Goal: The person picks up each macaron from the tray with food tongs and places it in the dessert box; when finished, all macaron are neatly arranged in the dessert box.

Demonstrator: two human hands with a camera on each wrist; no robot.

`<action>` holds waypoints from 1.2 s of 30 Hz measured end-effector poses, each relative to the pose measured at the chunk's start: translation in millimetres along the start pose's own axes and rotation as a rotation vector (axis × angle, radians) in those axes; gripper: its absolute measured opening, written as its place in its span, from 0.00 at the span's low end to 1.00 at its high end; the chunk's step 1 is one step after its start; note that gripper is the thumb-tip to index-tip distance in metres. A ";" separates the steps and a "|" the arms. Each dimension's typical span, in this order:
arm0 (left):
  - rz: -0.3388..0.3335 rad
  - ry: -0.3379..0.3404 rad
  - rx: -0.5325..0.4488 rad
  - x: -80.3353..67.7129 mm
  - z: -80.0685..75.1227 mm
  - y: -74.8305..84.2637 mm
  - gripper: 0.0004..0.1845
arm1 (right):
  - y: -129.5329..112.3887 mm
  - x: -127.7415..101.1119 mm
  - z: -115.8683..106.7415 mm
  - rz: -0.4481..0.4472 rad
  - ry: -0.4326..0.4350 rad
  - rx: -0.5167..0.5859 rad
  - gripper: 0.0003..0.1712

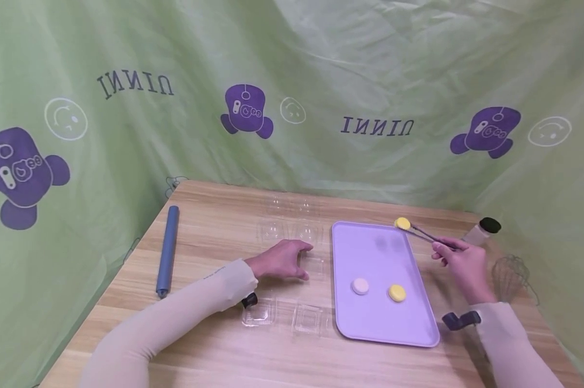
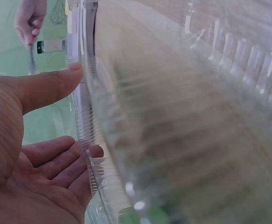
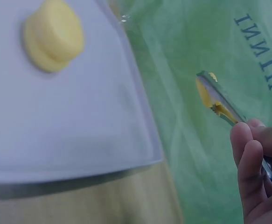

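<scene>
My right hand (image 1: 463, 265) grips a pair of small tongs (image 1: 425, 234), and a yellow macaron (image 1: 402, 223) is pinched in their tips above the far right of the purple tray (image 1: 369, 328). On that tray lie a pink macaron (image 1: 360, 286) and another yellow macaron (image 1: 397, 293). Left of the tray, my left hand (image 1: 282, 260) hovers with thumb and fingers spread at a clear plastic box (image 1: 314, 265). In the left wrist view its thumb is close to the ribbed clear plastic (image 2: 87, 116); whether it touches, I cannot tell.
More clear boxes stand nearby, two at the front (image 1: 307, 319) and several domed compartments (image 1: 272, 230) behind. A blue rolling pin (image 1: 168, 250) lies at the left. A black-capped bottle (image 1: 481, 230) and a whisk (image 1: 511, 276) are at the right. Green curtain (image 1: 311, 48) surrounds the wooden table (image 1: 214, 215).
</scene>
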State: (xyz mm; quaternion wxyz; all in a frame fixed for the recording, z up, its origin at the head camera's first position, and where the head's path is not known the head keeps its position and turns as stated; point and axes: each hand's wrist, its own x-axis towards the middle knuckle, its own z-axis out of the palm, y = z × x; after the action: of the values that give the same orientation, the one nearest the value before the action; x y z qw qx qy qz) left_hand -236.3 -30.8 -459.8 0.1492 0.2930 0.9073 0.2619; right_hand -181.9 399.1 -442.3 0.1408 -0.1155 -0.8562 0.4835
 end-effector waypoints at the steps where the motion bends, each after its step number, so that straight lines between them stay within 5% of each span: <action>1: 0.003 0.000 0.002 0.3 0.1 -0.2 0.47 | -3.9 1.3 -1.5 -0.002 0.011 0.039 0.13; 3: 0.006 -0.002 0.009 1.2 0.6 -0.8 0.47 | -12.8 4.1 -4.0 -0.005 0.028 0.128 0.06; 8: -0.003 0.001 0.004 2.9 1.5 -2.4 0.47 | -38.3 11.8 -6.3 -0.020 0.063 0.417 0.10; 12: -0.019 0.001 -0.032 2.9 3.0 -2.3 0.46 | -58.0 16.7 -7.4 -0.045 0.087 0.538 0.08; 22: -0.017 0.009 -0.016 1.0 4.3 -2.2 0.46 | -90.9 13.1 0.4 -0.121 0.029 0.581 0.09; 36: -0.006 0.016 -0.001 2.5 5.1 -3.7 0.47 | -103.4 5.9 48.5 -0.217 -0.129 0.461 0.12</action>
State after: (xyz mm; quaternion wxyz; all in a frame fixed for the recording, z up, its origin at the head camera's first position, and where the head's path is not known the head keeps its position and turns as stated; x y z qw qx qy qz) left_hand -237.7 -29.8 -466.4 0.1430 0.2884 0.9092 0.2640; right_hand -210.8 310.2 -376.4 0.1595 0.0432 -0.7379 0.6544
